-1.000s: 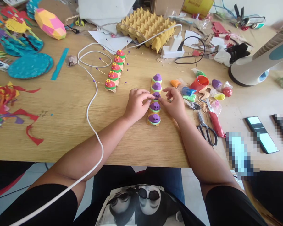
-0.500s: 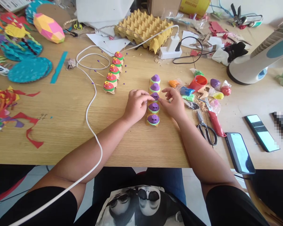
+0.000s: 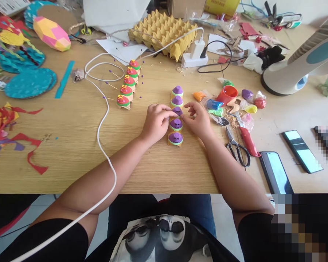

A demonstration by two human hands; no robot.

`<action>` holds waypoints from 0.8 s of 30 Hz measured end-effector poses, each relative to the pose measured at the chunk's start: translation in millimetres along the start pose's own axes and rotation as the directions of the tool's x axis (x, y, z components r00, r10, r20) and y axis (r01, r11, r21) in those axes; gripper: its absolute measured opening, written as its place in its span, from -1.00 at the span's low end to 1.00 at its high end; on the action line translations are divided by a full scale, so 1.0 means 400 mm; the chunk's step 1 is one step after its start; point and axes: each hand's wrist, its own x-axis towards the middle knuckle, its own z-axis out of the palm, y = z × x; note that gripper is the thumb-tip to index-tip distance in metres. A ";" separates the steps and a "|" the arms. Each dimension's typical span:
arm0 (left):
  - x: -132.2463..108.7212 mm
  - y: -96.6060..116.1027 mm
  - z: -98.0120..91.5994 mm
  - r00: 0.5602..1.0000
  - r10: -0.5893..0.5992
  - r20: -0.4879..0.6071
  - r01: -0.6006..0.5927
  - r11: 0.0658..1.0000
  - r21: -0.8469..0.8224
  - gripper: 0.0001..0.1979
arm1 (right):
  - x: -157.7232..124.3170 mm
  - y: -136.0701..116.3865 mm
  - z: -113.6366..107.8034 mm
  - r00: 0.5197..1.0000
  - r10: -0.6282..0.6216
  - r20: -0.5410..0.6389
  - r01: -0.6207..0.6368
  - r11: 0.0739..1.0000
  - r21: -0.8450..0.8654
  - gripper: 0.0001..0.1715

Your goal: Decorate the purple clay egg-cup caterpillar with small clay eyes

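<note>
A short strip of egg-carton cups lies lengthwise in front of me, each cup topped with purple clay over a pale green band. Dark eyes and smiles mark the two nearest purple mounds; the third has dark eyes, its lower part hidden by fingertips. My left hand is closed, thumb and forefinger pressed at the left side of this third mound. From the right, my right hand touches the same mound with its fingertips, the other fingers curled; any small piece between them is too small to make out.
A red-and-green clay-topped carton strip with pin-like sticks stands left. Scissors, a red-handled cutter, a red cup and bagged clay lie right, near phones. A white cable crosses my left forearm. Behind is an egg tray.
The view has shifted slightly, so the table things sit a little further left. Both hands stay at the third purple mound with almost no change in pose.
</note>
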 end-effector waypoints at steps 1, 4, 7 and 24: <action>0.000 0.001 0.000 1.000 -0.002 0.000 0.002 1.000 0.003 -0.64 | 0.000 0.001 0.002 1.000 -0.001 -0.003 0.001 1.000 0.001 -0.69; 0.000 0.003 -0.002 1.000 -0.009 -0.012 0.009 1.000 0.013 -0.64 | 0.000 0.001 0.002 1.000 -0.005 -0.010 0.005 1.000 -0.004 -0.70; 0.001 0.005 -0.005 0.999 -0.014 -0.034 0.014 1.000 0.011 -0.64 | -0.001 -0.005 -0.019 0.999 0.001 -0.035 -0.003 0.999 -0.042 -0.74; 0.004 -0.001 -0.004 0.992 -0.072 -0.104 0.069 0.997 -0.030 -0.67 | -0.028 -0.043 -0.112 0.926 0.330 0.184 -0.120 0.719 -0.685 -0.87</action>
